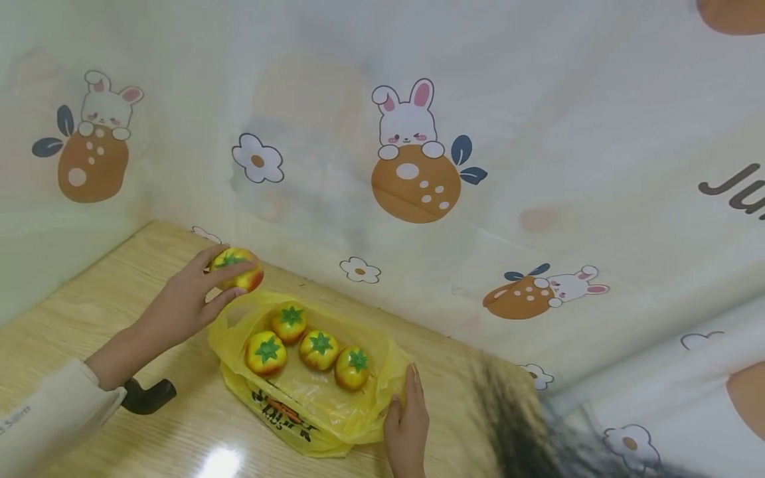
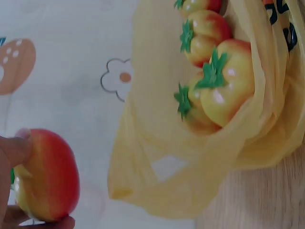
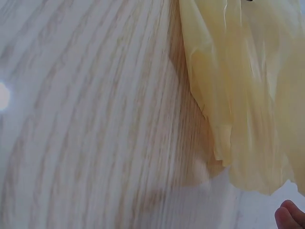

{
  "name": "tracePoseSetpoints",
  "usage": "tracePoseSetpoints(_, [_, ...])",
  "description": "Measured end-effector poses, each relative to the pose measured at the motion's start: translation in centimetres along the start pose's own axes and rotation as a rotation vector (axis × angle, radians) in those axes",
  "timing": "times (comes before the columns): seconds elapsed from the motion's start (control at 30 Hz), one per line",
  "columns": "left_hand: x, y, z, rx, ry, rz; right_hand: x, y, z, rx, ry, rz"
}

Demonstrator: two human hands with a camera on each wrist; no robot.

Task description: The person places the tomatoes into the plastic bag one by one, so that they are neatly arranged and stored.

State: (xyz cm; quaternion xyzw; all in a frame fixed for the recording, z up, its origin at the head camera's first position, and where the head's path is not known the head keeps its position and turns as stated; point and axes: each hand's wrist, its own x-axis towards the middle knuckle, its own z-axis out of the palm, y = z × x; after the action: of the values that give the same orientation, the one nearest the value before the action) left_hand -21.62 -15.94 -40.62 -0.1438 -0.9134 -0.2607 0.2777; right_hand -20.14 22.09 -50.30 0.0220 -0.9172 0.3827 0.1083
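Note:
In the head view, my left hand [image 1: 190, 295] holds a yellow-red tomato [image 1: 254, 275] with a green star-shaped top, at the far left rim of a yellow plastic bag [image 1: 305, 415]. The left wrist view shows the held tomato [image 2: 52, 176] between thumb and fingers, apart from the bag's mouth. Inside the open bag sit several like tomatoes [image 1: 319, 350], green tops showing. My right hand [image 1: 408, 425] pinches the bag's right edge between thumb and fingers. Only its fingertips [image 3: 287, 217] appear in the right wrist view, by the bag's edge.
The bag stands on a wooden table [image 1: 466, 411]. A pale curtain [image 1: 323, 219] printed with rabbits and flowers hangs close behind it. A black curved object [image 1: 149, 396] lies by my left sleeve. Dark hair [image 1: 520, 425] blurs the lower right.

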Motion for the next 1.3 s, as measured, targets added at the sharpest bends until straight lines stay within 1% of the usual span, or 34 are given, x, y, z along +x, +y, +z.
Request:
tracePoseSetpoints(0.17, [-0.2, 1.3, 1.0, -0.006, -0.045, 0.08, -0.3, 0.3, 0.1, -0.001, 0.01, -0.013])
tracePoseSetpoints(0.27, [-0.5, 2.1, 1.7, -0.019, -0.095, 0.111, -0.4, 0.5, 0.2, 0.004, 0.012, -0.011])
tracePoseSetpoints(0.37, [-0.9, 2.7, 2.4, -0.035, -0.153, 0.105, -0.4, 0.6, 0.3, 0.005, 0.017, -0.004])
tracePoseSetpoints(0.47, [-1.2, 3.2, 3.3, -0.084, -0.21, 0.06, -0.5, 0.6, 0.4, -0.001, 0.018, 0.008])
tracePoseSetpoints(0.6, [-1.5, 3.9, 4.6, -0.121, -0.262, 0.014, -0.6, 0.7, 0.5, 0.006, 0.015, 0.022])
tracePoseSetpoints(0.7, [-1.7, 4.6, 5.7, -0.11, -0.292, 0.016, -0.7, 0.7, 0.6, 0.022, 0.017, 0.016])
tracePoseSetpoints(0.83, [-2.0, 5.3, 6.7, -0.122, -0.333, 0.018, -0.8, 0.9, 0.6, 0.032, 0.022, -0.009])
tracePoseSetpoints(0.97, [-2.3, 5.7, 7.5, -0.129, -0.354, 0.013, -0.9, 0.9, 0.6, 0.025, 0.026, -0.021])
tracePoseSetpoints(1.1, [-2.6, 5.7, 8.4, -0.111, -0.354, 0.032, -1.1, 0.9, 0.5, 0.018, 0.028, -0.016])
tracePoseSetpoints(1.3, [-2.9, 5.6, 9.6, -0.078, -0.349, 0.053, -1.2, 1.0, 0.5, -0.001, 0.04, -0.031])
